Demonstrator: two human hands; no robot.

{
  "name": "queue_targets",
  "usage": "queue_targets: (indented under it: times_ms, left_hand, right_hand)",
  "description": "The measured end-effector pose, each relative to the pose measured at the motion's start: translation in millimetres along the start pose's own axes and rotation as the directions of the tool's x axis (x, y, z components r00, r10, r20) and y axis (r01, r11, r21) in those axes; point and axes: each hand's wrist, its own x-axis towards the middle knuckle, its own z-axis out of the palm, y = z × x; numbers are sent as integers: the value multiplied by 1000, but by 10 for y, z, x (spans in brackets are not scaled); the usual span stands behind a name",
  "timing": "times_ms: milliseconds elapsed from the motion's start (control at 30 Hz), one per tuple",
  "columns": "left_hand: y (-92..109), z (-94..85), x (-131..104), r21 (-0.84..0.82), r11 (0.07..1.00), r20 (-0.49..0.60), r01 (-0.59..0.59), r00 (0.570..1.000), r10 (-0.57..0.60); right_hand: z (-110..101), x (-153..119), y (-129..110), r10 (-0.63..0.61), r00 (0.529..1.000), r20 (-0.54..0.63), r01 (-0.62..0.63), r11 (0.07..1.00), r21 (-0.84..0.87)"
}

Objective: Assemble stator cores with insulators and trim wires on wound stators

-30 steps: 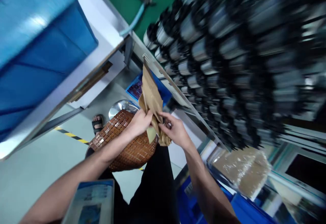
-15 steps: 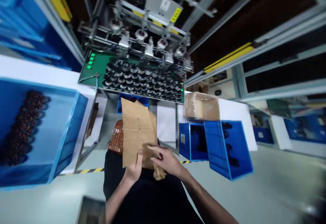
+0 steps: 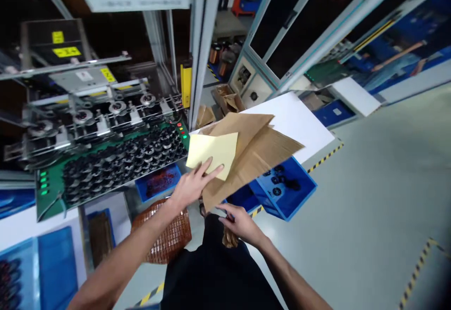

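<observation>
A pale yellow sheet of paper (image 3: 214, 149) lies over folded brown cardboard sheets (image 3: 264, 155) in front of me. My left hand (image 3: 193, 183) is on the sheet's near edge, with fingers stretched over its face; its grip on the sheet is partly hidden. Below the cardboard's near corner, my right hand (image 3: 241, 223) is closed round a crumpled piece of brown paper (image 3: 230, 238). Its index finger reaches to that corner; whether it also pinches the cardboard I cannot tell.
At left stands a machine with a green bed (image 3: 52, 183) holding rows of dark metal parts. Below it are a blue bin (image 3: 158, 182) and a woven brown seat (image 3: 169, 235). A blue crate (image 3: 303, 192) and a white tabletop (image 3: 313, 136) are at right.
My view has swung right. The cardboard has moved away from my lap toward the right-hand table. The yellow sheet now shows under my left hand; the crumpled paper stays in my right.
</observation>
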Motion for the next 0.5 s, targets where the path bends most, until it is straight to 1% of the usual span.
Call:
queue_targets:
  times_ms: [33, 100, 133, 200, 267, 367, 433, 500]
  left_hand:
    - [-1, -58, 376, 59, 998, 14, 3, 1000, -4]
    - [-10, -69, 1046, 111, 994, 51, 22, 998, -28]
    - [-13, -34, 1327, 121, 992, 72, 37, 996, -46]
    - [-1, 81, 1769, 147, 987, 119, 72, 989, -90]
    - [51, 203, 2075, 169, 980, 161, 109, 977, -137]
    - [195, 317, 2400, 187, 971, 198, 148, 963, -185]
    - [296, 332, 2614, 178, 971, 204, 161, 959, -197]
    - [368, 303, 2870, 149, 973, 198, 174, 959, -202]
  right_hand:
    - [-165, 11, 112, 12, 1000, -9, -12, 1000, 24]
    - [-460, 12, 336, 49, 998, -26, -47, 997, 64]
    - [-588, -1, 447, 72, 997, -34, -69, 994, 80]
    - [-797, -52, 660, 121, 991, -53, -115, 987, 111]
    - [-949, -127, 855, 173, 982, -75, -161, 976, 143]
    - [-1089, -239, 1078, 243, 964, -106, -221, 957, 185]
    - [-1147, -285, 1152, 271, 956, -112, -244, 947, 208]
    - [-1191, -303, 1156, 281, 953, -115, -251, 942, 221]
